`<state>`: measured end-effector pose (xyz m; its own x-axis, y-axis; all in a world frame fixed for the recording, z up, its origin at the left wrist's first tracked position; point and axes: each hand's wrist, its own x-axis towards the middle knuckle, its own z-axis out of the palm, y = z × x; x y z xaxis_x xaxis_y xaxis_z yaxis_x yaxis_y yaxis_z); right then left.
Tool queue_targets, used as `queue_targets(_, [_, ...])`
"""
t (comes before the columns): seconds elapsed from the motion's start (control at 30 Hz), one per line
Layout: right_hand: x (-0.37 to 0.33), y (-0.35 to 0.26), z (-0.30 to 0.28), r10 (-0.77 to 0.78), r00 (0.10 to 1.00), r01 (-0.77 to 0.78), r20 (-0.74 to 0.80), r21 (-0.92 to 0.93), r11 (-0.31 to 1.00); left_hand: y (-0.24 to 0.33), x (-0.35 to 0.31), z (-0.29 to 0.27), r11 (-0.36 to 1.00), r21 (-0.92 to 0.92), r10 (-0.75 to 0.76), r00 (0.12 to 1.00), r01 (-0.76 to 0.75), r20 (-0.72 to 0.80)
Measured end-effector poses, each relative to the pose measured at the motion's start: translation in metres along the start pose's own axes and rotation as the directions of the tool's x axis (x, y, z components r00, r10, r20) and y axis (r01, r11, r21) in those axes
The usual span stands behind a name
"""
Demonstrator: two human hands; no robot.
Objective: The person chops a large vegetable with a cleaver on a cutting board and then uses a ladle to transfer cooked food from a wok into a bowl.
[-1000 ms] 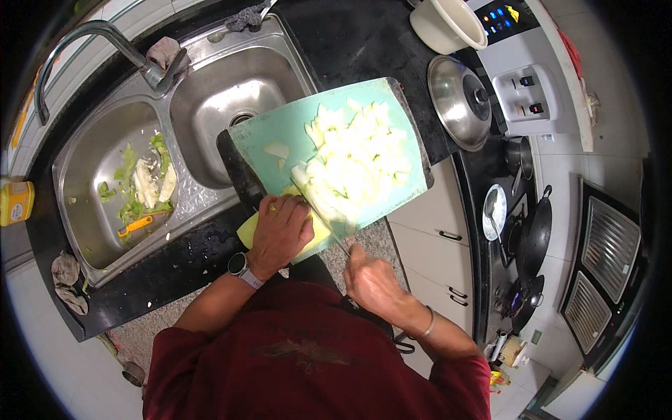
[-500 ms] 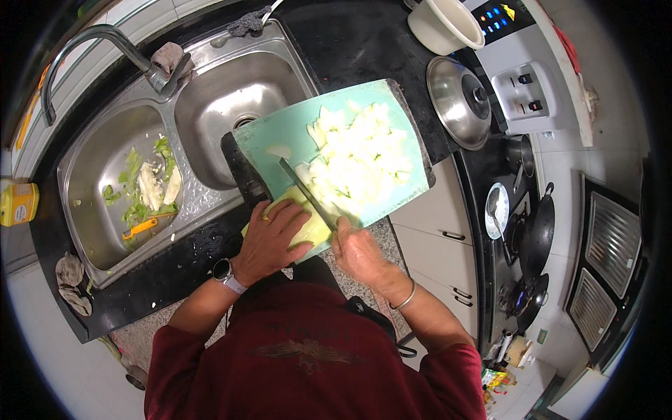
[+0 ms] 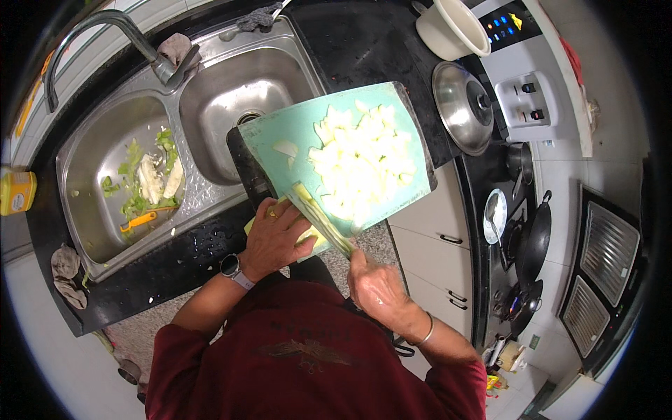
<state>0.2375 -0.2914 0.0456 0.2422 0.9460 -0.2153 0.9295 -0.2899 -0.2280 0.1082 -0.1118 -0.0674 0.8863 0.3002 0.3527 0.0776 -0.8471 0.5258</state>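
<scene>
1. As we look down on the work, the left hand (image 3: 274, 238) grasps a pale green vegetable (image 3: 313, 234) from above, with its fingers bent over the top.
2. We see the right hand (image 3: 378, 287) clenched around the handle of a knife (image 3: 341, 243), whose blade slants up and left beside the left hand; along the blade we note a pale green strip.
3. We find the vegetable on the lower left part of a light green cutting board (image 3: 269, 126), partly hidden by the left hand.
4. Beyond the blade, we observe a broad heap of cut pieces (image 3: 364, 164) on the board; one loose slice (image 3: 285, 148) lies apart, to the heap's left.
5. To the left, we locate a double sink (image 3: 175, 143); its left bowl holds green scraps (image 3: 129, 204) and an orange-handled peeler (image 3: 138, 222).
6. To the right, we distinguish a metal lid (image 3: 458, 105) on the counter, and farther down, a plate (image 3: 494, 217) with a spoon on it, beside a black wok (image 3: 535, 234).
</scene>
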Motion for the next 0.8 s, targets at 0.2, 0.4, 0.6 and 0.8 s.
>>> queue_targets(0.2, [0.004, 0.000, 0.009, -0.013, 1.000, 0.013, 0.000, 0.000, 1.000, -0.001, 0.002, 0.000, 1.000, -0.004, -0.002, 0.999, 0.002, 0.034])
queue_targets(0.4, [0.045, 0.012, 0.040, -0.006, 0.996, 0.010, -0.093, 0.046, 0.999, 0.001, 0.005, -0.003, 1.000, -0.011, 0.005, 1.000, -0.005, -0.005])
queue_targets(0.6, [0.005, 0.002, 0.009, 0.011, 1.000, -0.012, 0.011, 0.096, 0.995, -0.001, 0.002, -0.002, 1.000, -0.015, -0.014, 0.999, 0.015, 0.046])
queue_targets(0.8, [0.043, 0.015, 0.056, 0.007, 0.998, -0.003, -0.070, 0.053, 0.999, 0.000, 0.007, -0.003, 1.000, -0.020, 0.017, 1.000, -0.017, -0.017])
